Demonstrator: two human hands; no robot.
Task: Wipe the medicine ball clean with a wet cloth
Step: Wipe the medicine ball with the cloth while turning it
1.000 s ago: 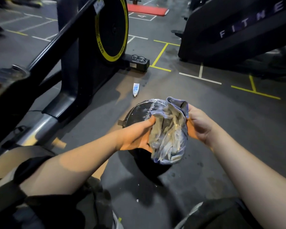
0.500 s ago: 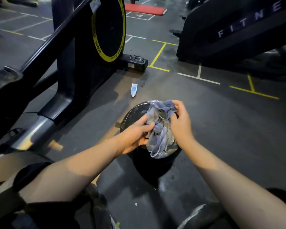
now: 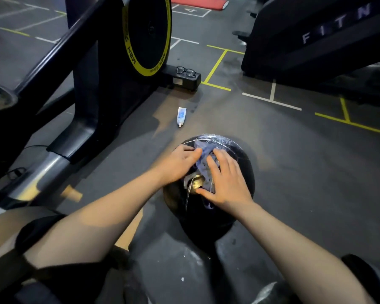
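Observation:
A black medicine ball rests on the grey gym floor in front of me, its top wet and streaked with white foam. A bluish-grey wet cloth lies bunched on top of the ball. My left hand presses the cloth's left side with its fingers curled onto it. My right hand lies flat over the cloth's right side, fingers spread. Most of the cloth is hidden under the two hands.
A small white and blue tube lies on the floor beyond the ball. An exercise bike with a yellow-rimmed flywheel stands at the left, glasses on its base. A dark fitness machine stands at the back right.
The cloth was held up above the ball between both hands. It has come down onto the ball's top, and both hands now press it there.

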